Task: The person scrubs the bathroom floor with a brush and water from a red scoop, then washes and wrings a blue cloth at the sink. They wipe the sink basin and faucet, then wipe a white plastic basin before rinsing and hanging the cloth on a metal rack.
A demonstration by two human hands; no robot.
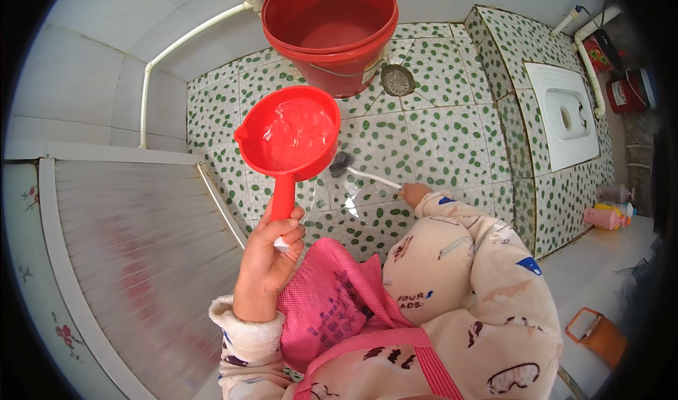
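Observation:
My left hand (272,248) is wrapped round the handle of a red water ladle (288,131), raised above the floor with moving water in its bowl. Lower down, my right hand (415,193) grips the white handle of a toilet brush (374,179). Its dark bristle head (342,164) is down at the wet tiled floor (452,142), just right of the ladle's bowl. Beyond the ladle stands a large red bucket (332,54) with water in it.
A round floor drain (397,80) lies beside the bucket. On the right, a raised tiled step (519,96) holds a white squat toilet (561,135). Several bottles (607,218) lie near its front corner. A ribbed door panel (141,259) and a white pipe (148,82) bound the left.

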